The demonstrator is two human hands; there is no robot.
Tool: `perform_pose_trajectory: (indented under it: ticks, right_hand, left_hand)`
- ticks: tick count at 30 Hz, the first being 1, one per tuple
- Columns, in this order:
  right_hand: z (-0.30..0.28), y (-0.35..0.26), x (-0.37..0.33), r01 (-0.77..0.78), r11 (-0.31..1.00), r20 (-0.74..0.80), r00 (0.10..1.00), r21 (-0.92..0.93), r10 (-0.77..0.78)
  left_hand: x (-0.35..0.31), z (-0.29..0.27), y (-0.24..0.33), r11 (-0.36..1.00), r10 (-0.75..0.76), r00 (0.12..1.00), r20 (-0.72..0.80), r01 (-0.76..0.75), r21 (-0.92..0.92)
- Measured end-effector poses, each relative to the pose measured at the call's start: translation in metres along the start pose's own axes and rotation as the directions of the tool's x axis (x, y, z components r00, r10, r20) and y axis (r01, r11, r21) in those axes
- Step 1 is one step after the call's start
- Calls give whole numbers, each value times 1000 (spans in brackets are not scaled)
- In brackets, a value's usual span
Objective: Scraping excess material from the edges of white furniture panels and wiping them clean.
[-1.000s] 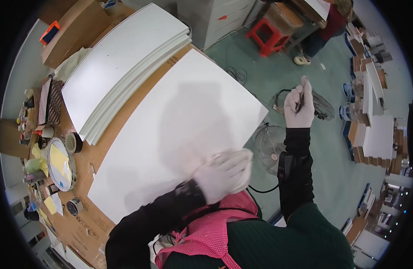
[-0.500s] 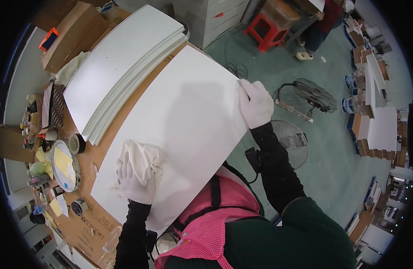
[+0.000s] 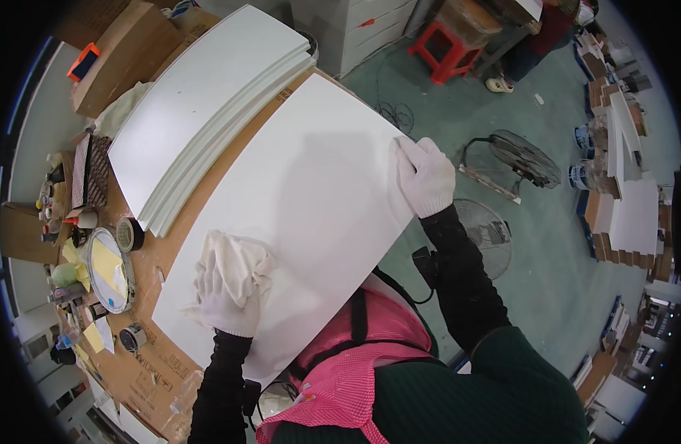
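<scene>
A large white panel [image 3: 333,214] lies slanted across the cardboard-topped bench in front of me, its near right edge reaching toward my pink checked apron. My left hand [image 3: 228,303], in a white knit glove, presses a crumpled off-white cloth [image 3: 240,263] onto the panel's left part; the fingers wrap into its folds. At the panel's right edge, my right hand [image 3: 427,179], also gloved in white, has its fingers closed over the rim. What lies under those fingers is partly hidden. Beyond the panel, on the left, rests a stack of similar white panels [image 3: 207,103].
Left on the bench are a round lid [image 3: 109,270], tape rolls [image 3: 129,234], a small can [image 3: 132,337] and a patterned box [image 3: 90,170]. A fan [image 3: 519,159] and a red stool [image 3: 445,52] stand on the green floor; a person [image 3: 536,44] is at the back right.
The view has shifted slightly. My right hand has turned a little at the panel's rim, its fingers bunched closer. The left hand stays on the cloth at nearly the same place.
</scene>
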State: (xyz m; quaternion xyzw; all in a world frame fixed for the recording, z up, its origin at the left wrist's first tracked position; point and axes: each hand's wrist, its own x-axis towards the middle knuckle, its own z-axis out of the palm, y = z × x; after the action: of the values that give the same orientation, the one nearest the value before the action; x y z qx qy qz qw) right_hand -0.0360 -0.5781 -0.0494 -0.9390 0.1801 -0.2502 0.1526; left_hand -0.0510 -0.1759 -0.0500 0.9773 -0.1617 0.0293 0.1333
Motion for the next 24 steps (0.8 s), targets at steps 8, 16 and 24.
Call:
perform_pose_trajectory:
  ticks: [8, 16, 24]
  right_hand:
    - [-1, 8, 2, 5, 998, 22, 1000, 58, -6]
    - [1, 4, 2, -2, 1000, 14, 1000, 16, 1]
    - [-1, 1, 3, -2, 1000, 29, 1000, 14, 1]
  left_hand:
    - [3, -3, 2, 1000, 13, 1000, -10, -13, 3]
    - [3, 0, 1, 999, 20, 1000, -18, -20, 30]
    - [2, 1, -1, 999, 32, 999, -5, -32, 21]
